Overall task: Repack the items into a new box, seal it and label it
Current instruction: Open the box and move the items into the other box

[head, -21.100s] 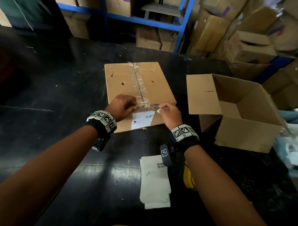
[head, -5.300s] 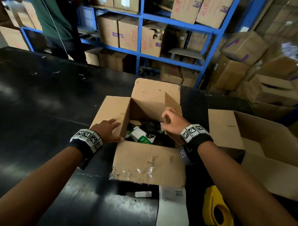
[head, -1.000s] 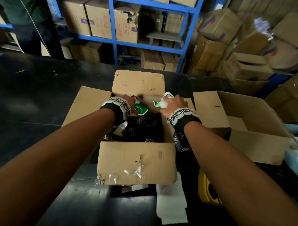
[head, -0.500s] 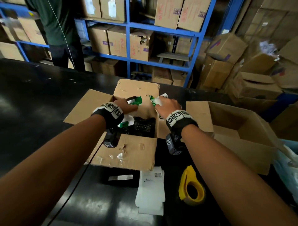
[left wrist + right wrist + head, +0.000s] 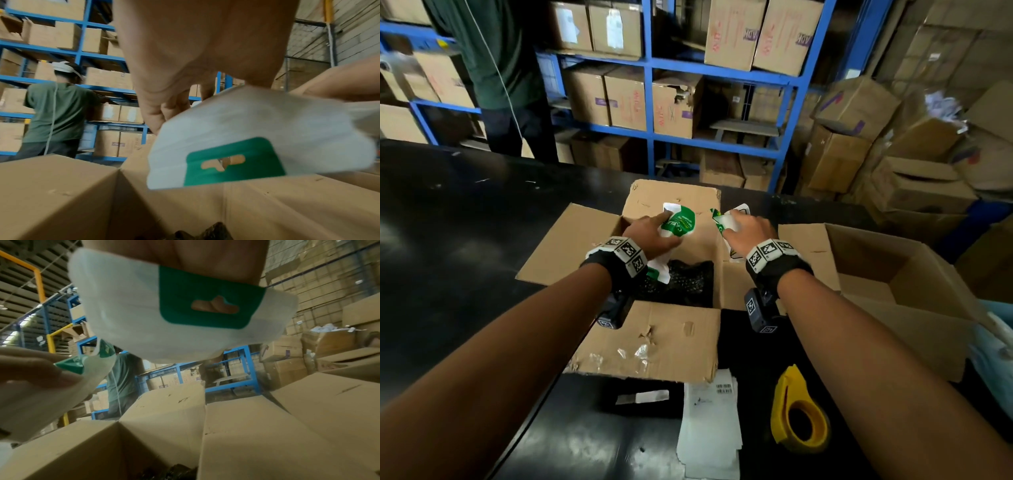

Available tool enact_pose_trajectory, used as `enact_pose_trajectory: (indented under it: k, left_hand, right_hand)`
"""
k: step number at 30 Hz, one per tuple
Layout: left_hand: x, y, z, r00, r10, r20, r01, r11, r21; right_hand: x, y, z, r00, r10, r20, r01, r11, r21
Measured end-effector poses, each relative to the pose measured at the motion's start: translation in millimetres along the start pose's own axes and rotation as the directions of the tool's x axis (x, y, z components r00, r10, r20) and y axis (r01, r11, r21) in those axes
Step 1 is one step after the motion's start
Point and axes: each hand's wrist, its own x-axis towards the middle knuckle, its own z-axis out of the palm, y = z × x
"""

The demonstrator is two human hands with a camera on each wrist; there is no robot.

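An old cardboard box (image 5: 643, 346) stands open on the black table, with black bubble-wrapped items (image 5: 681, 281) inside. My left hand (image 5: 650, 233) grips a white and green pouch (image 5: 678, 222) above the box; the same pouch (image 5: 257, 146) fills the left wrist view. My right hand (image 5: 746, 231) grips a second white and green pouch (image 5: 726, 219), seen from below in the right wrist view (image 5: 174, 305). The new box (image 5: 893, 308) lies open on its side to the right, apparently with nothing in it.
A yellow tape dispenser (image 5: 798, 414) and white label sheets (image 5: 709, 425) lie on the table (image 5: 448, 274) near me. A person in a green shirt (image 5: 493, 68) stands at blue shelving (image 5: 650, 102) full of cartons. More cartons are piled at the right (image 5: 914, 154).
Both hands have lifted the two pouches higher out of the old box, and they now hold them further apart. The head view has tilted up a little.
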Motion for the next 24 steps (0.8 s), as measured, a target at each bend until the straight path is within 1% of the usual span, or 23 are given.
enact_pose_trajectory:
  k: [4, 8, 12, 16, 19, 22, 24]
  left_hand:
    - [17.6, 31.1, 14.6, 0.996, 0.083, 0.010, -0.084, 0.996, 0.043]
    - [37.5, 90.0, 40.0, 0.989, 0.148, 0.013, -0.148, 0.989, -0.006]
    - [58.5, 165.7, 78.5, 0.972, 0.226, 0.057, -0.223, 0.973, -0.054]
    - [83.0, 251.8, 124.9, 0.966, 0.246, 0.084, -0.235, 0.965, -0.119]
    - [105.8, 313.5, 164.4, 0.969, 0.218, 0.113, -0.203, 0.971, -0.130]
    - [133.9, 367.8, 208.6, 0.968, 0.167, 0.187, -0.155, 0.985, -0.081]
    - [150.4, 393.3, 241.0, 0.963, 0.118, 0.242, -0.112, 0.993, -0.039]
  right_hand:
    - [1.9, 28.4, -14.7, 0.993, 0.075, -0.087, -0.075, 0.997, 0.003]
    - [2.2, 76.9, -44.7, 0.982, 0.156, -0.111, -0.158, 0.987, -0.006]
    - [4.3, 150.7, -86.4, 0.954, 0.263, -0.146, -0.264, 0.964, 0.012]
    - [18.1, 240.0, -124.1, 0.933, 0.319, -0.167, -0.323, 0.946, 0.003]
    - [38.3, 303.9, -138.5, 0.937, 0.335, -0.102, -0.339, 0.940, -0.026]
    - [63.0, 360.0, -144.7, 0.937, 0.347, -0.032, -0.348, 0.938, -0.007]
    - [80.0, 391.3, -139.4, 0.940, 0.334, 0.076, -0.334, 0.942, -0.002]
